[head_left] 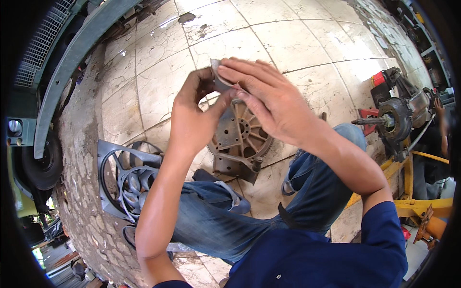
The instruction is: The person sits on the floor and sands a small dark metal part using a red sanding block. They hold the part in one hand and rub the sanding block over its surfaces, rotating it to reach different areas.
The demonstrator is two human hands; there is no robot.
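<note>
Both hands meet around a half-round grey metal bearing shell (221,85), raised above the floor in front of me. My left hand (191,113) grips it from the left, thumb on the near side and fingers curled behind. The closed fingers of my right hand (271,98) press against the shell's hollow face, slightly blurred. Under them shows a thin reddish edge, too small to name. Below the hands a toothed, spoked metal wheel (261,142) lies on the tiles, with a flat drilled plate (229,132) across it.
A grey frame (106,161) with several curved grey shells (136,182) lies left of my legs. On the right, a greasy shaft assembly (396,120) rests by a yellow stand (408,180). A vehicle bumper (57,81) curves along the left. Another person's arm (441,117) shows far right.
</note>
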